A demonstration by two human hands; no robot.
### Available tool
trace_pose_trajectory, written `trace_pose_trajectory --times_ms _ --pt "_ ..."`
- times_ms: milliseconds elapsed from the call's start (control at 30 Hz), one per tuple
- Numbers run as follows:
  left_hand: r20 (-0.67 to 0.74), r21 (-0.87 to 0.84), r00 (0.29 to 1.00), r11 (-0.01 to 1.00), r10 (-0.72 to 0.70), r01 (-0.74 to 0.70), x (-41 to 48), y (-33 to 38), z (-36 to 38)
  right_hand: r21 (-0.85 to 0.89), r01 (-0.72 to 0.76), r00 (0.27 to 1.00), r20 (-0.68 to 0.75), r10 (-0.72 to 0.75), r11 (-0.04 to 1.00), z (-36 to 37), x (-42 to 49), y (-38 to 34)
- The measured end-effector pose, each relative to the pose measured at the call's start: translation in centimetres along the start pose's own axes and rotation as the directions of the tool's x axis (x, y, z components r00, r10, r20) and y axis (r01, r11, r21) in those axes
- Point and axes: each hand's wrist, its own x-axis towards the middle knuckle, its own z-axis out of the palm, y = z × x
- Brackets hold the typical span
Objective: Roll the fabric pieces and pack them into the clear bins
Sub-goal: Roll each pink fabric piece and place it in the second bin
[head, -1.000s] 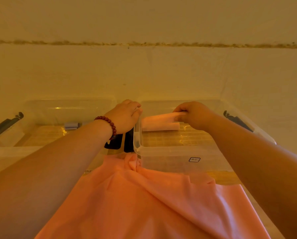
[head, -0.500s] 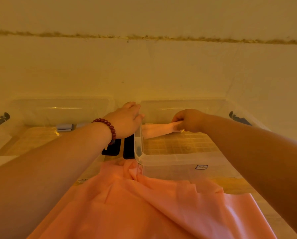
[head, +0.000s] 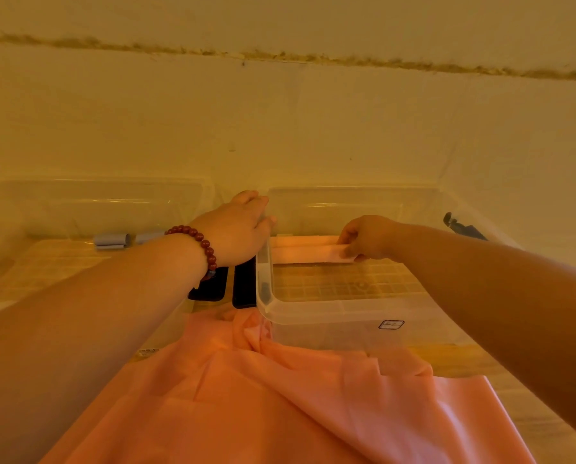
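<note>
The left clear bin holds a grey roll near its far wall. Black latches fill the gap between the bins. The left hand rests relaxed on the right bin's left rim. The right hand pinches the pink roll at that bin's far wall, with open floor nearer. Loose pink fabric bunches against the bin's near wall.

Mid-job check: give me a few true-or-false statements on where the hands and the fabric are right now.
1. The right hand holds the pink roll inside the right bin. True.
2. The left bin has nothing in it. False: a grey roll lies near its far side.
3. The left hand grips the loose pink fabric. False: it rests at the right bin's left rim, and the fabric lies untouched in front of the bins.
4. A bead bracelet sits on the left wrist. True.
</note>
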Motion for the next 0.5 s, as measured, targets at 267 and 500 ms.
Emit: trace_pose_trajectory --times_ms 267,500 --pt "0.004 0.002 1.000 1.000 -0.002 0.002 -0.12 0.05 0.03 -0.100 0.015 1.000 -0.013 -0.016 0.995 -0.10 0.12 0.11" --pt "0.002 0.008 1.000 1.000 -0.004 0.004 -0.12 -0.01 -0.01 -0.121 0.022 0.999 -0.033 -0.026 0.992 -0.23 0.21 0.38"
